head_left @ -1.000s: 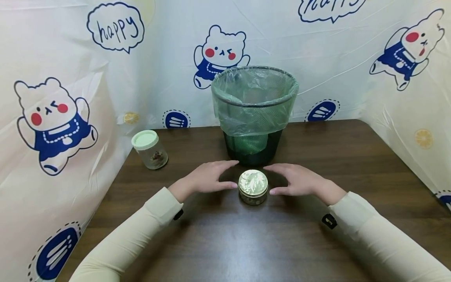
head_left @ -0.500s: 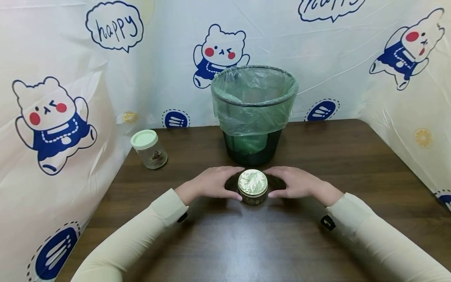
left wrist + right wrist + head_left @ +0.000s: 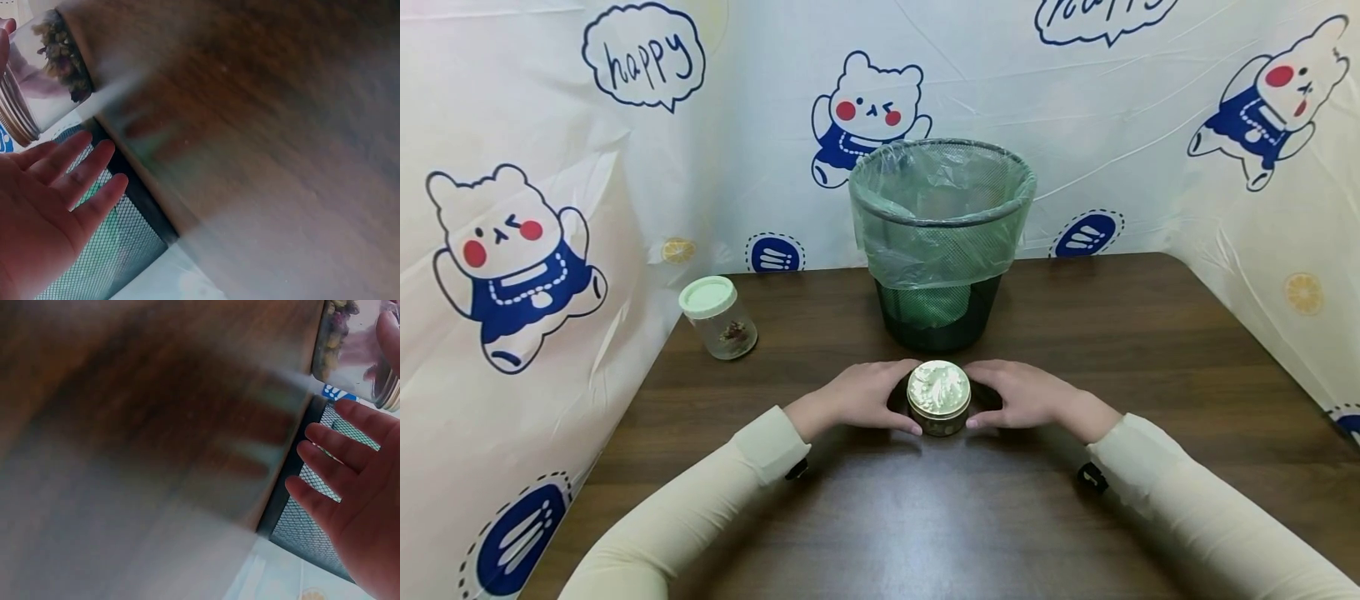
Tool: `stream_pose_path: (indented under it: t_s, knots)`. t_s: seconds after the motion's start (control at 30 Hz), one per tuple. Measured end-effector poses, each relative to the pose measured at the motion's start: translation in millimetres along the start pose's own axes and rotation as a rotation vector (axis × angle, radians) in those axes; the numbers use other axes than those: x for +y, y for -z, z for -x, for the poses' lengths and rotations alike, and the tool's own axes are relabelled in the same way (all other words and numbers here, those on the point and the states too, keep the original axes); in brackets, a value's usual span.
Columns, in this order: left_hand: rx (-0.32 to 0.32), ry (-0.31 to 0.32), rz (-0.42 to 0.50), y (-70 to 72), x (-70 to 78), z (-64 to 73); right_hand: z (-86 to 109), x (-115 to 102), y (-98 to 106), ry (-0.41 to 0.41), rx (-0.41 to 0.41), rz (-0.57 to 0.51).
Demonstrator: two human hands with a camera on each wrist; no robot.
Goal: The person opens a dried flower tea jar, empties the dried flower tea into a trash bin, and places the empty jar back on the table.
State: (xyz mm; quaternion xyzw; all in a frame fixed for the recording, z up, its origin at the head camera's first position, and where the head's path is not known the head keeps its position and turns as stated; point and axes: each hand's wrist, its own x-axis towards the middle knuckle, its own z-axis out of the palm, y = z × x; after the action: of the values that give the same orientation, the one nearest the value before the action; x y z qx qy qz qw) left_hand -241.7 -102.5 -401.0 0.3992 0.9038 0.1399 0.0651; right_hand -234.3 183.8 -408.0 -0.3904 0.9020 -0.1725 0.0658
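A clear jar (image 3: pixel 55 65) of dried flowers stands on the table with its gold lid (image 3: pixel 938 387) facing up. My left hand (image 3: pixel 861 396) is at its left side, thumb tip in front and index fingertip behind. Mirroring it on the right is my right hand (image 3: pixel 1026 393), thumb and index fingertip close at the jar's side. The wrist views show both hands with fingers (image 3: pixel 90 165) spread and fairly straight, several of them apart from the glass. In the right wrist view, the right thumb (image 3: pixel 390 337) overlaps the jar.
Right behind the jar stands a black mesh bin (image 3: pixel 936 321) lined with a green plastic bag (image 3: pixel 947 250). Another clear jar, with a pale green lid (image 3: pixel 707 297), stands at the back left of the wooden table (image 3: pixel 887 517). A printed cloth (image 3: pixel 760 100) hangs around.
Both hands have moved in from the sides and slightly toward the person, closing the gaps to the gold-lidded jar. The jar has stayed in place.
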Motion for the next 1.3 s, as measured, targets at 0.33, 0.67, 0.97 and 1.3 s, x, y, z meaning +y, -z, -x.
stream_pose_path:
  t_s: [0.33,0.67,0.97,1.3]
  knots:
    - [-0.024,0.066,0.007,-3.4,5.2,-1.3,-0.6,-2.3,0.5,-0.001,0.031,-0.012]
    - [-0.019,0.072,0.021,-7.2,6.7,-3.7,-3.2,-7.7,0.2,0.008,0.048,-0.031]
    - [0.013,0.063,0.048,-5.5,8.9,-2.1,-1.7,-10.9,0.8,0.011,0.066,-0.035]
    - [0.104,0.027,0.195,-2.5,9.0,-2.2,1.6,-14.2,13.5,0.021,0.114,-0.055]
